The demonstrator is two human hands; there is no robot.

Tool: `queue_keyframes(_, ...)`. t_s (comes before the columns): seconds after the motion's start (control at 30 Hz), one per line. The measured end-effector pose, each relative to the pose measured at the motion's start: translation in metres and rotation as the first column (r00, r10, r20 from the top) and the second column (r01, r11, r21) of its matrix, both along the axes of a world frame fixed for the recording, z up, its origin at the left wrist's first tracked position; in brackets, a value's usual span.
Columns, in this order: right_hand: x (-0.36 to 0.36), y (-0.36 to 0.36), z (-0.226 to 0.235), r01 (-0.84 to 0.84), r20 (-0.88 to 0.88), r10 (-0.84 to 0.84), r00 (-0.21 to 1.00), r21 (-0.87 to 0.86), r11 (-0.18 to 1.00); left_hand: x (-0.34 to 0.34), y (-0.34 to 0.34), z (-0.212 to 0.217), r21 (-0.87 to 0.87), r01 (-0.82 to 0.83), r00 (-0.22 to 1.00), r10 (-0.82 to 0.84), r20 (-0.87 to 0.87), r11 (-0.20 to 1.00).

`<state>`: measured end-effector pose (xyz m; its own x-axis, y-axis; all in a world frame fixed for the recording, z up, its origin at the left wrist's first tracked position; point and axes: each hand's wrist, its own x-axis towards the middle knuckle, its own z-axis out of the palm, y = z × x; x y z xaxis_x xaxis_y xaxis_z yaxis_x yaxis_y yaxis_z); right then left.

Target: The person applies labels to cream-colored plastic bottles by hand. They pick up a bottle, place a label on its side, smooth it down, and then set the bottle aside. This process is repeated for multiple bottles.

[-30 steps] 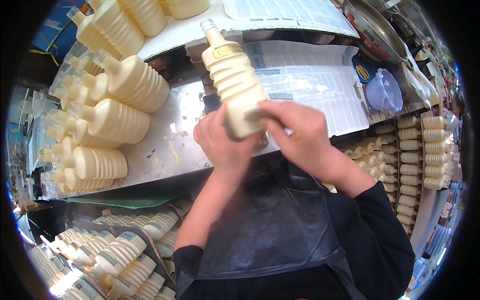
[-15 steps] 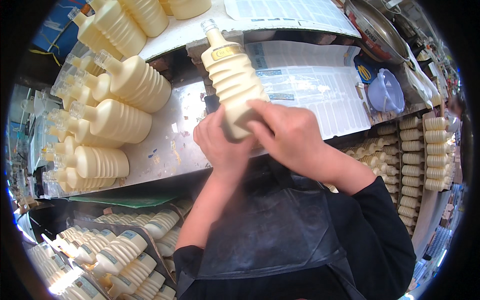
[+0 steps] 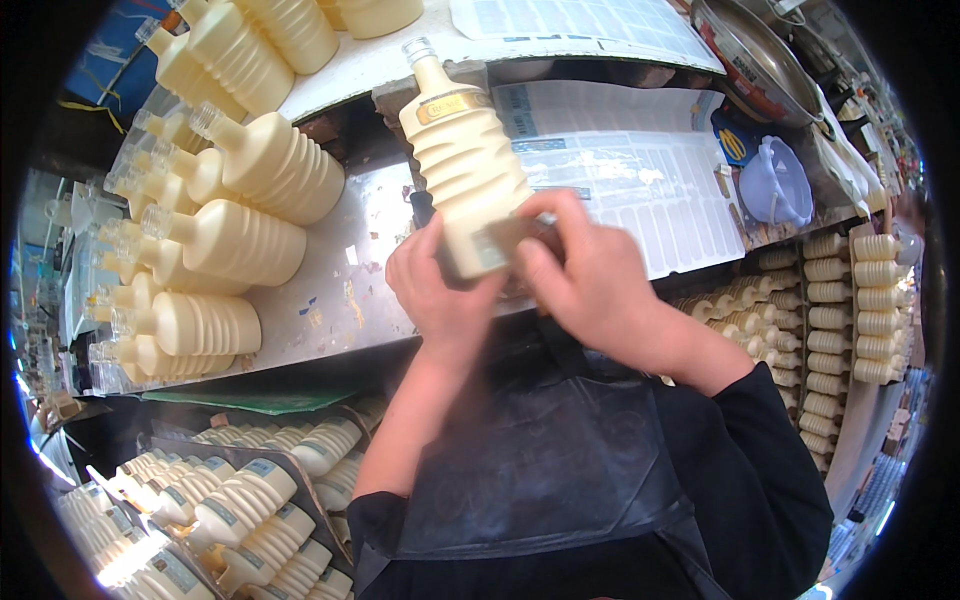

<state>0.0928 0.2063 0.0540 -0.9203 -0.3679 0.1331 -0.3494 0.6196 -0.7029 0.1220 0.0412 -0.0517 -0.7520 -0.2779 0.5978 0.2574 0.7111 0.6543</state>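
Observation:
A cream-coloured bottle (image 3: pixel 468 145) with a ribbed body and a clear neck leans away from me, with a gold-and-dark label band below its shoulder. My left hand (image 3: pixel 440 285) is closed round its lower end. Against the right side of the bottle's base, my right hand (image 3: pixel 590 270) pinches a small, flat, brownish-grey thing (image 3: pixel 510 235) between thumb and fingers. Blur keeps me from telling what that thing is. Behind the bottle lie clear-backed label sheets (image 3: pixel 640 195) on the bench.
Several unlabelled cream bottles (image 3: pixel 245 240) lie on the metal bench (image 3: pixel 345 290) to the left. A lilac bucket (image 3: pixel 775 185) and a large metal pan (image 3: pixel 755 60) are at the right. Racks of bottles (image 3: pixel 245 505) fill the lower left, with more stacked bottles (image 3: pixel 825 340) at the right.
The brownish-grey thing now shows between my right fingers and the bottle's base. My right fingers have curled and shifted slightly right, and the bottle has turned a little in my left hand.

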Motion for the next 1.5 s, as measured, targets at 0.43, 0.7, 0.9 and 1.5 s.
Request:
queue_keyframes(0.43, -0.002, -0.001, -0.02, -0.073, 0.087, 0.074, 0.994, -0.013, 0.997, -0.006, 0.0, 0.006, 0.478, -0.081, 0.946, -0.084, 0.314, 0.874)
queue_keyframes(0.7, -0.006, 0.018, -0.026, 0.079, 0.13, -0.057, 0.99, -0.17, 0.982, -0.007, 0.003, -0.006, 0.656, 0.06, 0.975, -0.185, 0.123, 0.753)
queue_keyframes(0.9, -0.009, 0.016, -0.041, 0.032, 0.063, -0.026, 0.998, -0.107, 0.994, -0.006, 0.0, -0.005, 0.466, -0.019, 0.948, -0.132, 0.288, 0.884)
queue_keyframes(1.5, -0.003, 0.003, -0.03, -0.103, -0.026, 0.1, 0.995, -0.103, 0.989, -0.009, 0.0, 0.003, 0.511, -0.046, 0.957, -0.109, 0.27, 0.858)
